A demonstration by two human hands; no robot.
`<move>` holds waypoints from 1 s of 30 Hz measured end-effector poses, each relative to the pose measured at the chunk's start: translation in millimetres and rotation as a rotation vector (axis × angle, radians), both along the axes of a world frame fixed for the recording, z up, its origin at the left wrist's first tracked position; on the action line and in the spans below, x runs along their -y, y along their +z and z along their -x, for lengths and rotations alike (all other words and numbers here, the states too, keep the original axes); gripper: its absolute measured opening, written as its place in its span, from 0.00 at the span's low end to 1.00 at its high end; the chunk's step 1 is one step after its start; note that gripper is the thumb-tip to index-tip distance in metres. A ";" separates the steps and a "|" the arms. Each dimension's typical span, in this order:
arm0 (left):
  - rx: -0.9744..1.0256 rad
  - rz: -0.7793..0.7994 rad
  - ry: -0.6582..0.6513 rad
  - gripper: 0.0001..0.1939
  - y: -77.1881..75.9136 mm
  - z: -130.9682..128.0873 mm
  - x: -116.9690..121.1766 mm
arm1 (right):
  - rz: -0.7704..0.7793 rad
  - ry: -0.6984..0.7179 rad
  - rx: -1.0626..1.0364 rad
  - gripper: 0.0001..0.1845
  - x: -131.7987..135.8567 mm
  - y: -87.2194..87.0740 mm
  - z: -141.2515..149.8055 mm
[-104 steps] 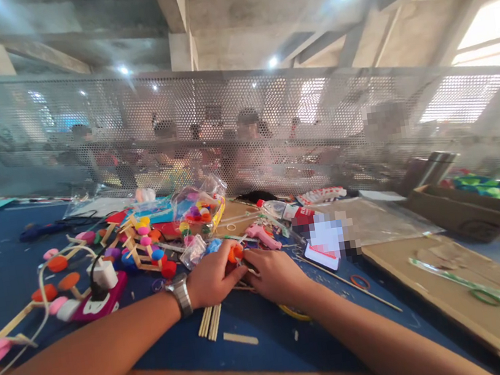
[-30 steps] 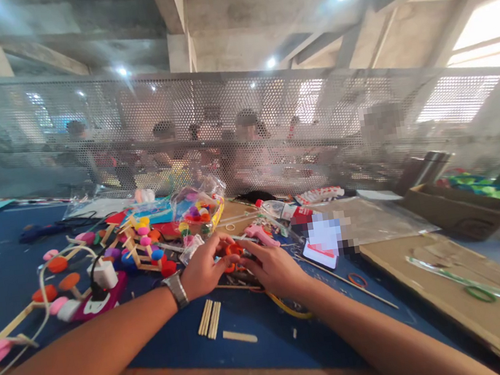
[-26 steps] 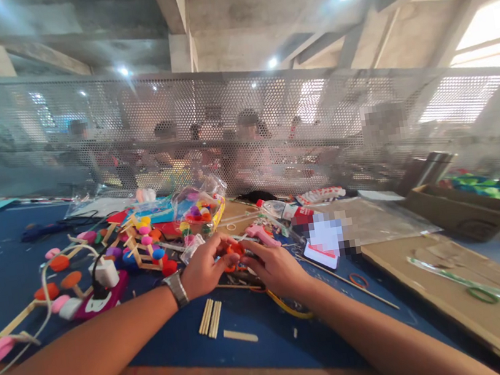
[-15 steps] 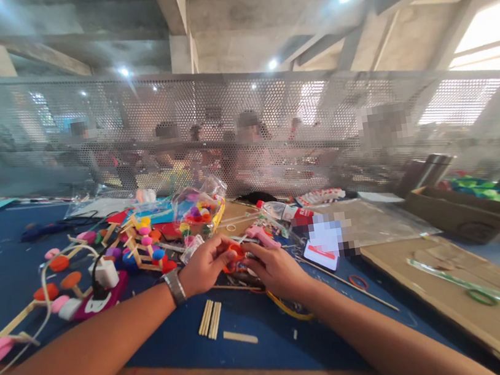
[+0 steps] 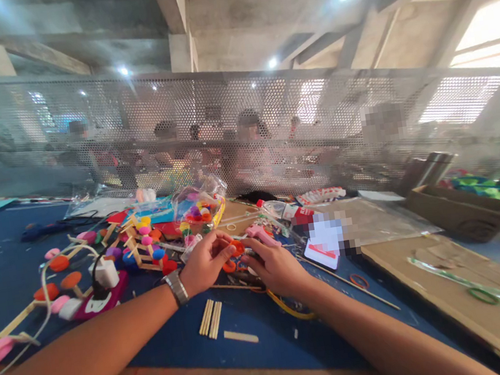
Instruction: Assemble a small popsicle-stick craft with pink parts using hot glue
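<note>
The left hand (image 5: 207, 263) and right hand (image 5: 273, 263) are holding a small orange piece (image 5: 238, 249) over the blue table (image 5: 176, 356). Nearer, short wooden sticks (image 5: 211, 319) are lying side by side, while a pink glue gun (image 5: 261, 234) is resting just beyond the right hand. Colourful discs and a stick structure (image 5: 146, 240) are crowding the left, and a perforated screen (image 5: 216, 111) is spanning the far side.

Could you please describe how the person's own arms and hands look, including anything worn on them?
Neither the left hand nor the right hand wears a glove. On the left wrist is a wide silver-grey band with a metallic shine, like a watch strap; I cannot make out a dial. The right wrist carries nothing visible, and no sleeve shows on either forearm.
</note>
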State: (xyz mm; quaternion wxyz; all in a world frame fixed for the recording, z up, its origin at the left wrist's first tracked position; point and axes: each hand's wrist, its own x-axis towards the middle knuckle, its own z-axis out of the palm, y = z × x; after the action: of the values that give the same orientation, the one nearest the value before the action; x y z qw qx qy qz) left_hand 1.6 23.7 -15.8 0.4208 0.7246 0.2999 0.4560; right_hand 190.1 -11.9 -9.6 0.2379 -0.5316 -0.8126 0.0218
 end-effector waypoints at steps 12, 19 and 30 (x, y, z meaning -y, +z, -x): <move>-0.145 -0.046 0.042 0.21 1.9 2.7 -3.3 | 0.021 -0.049 0.086 0.25 1.1 0.8 1.3; -0.163 -0.047 0.061 0.16 2.0 3.1 -4.8 | 0.026 -0.032 0.052 0.23 1.7 0.1 1.1; -0.220 -0.197 0.118 0.14 5.9 5.2 -3.0 | -0.031 0.028 -0.016 0.24 0.3 -6.3 -2.4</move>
State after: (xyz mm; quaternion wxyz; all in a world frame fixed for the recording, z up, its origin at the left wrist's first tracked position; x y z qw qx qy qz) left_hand -3.6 26.7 -9.9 0.2845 0.7891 0.3402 0.4250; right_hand 192.5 -12.2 -15.9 0.2523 -0.5161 -0.8183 0.0167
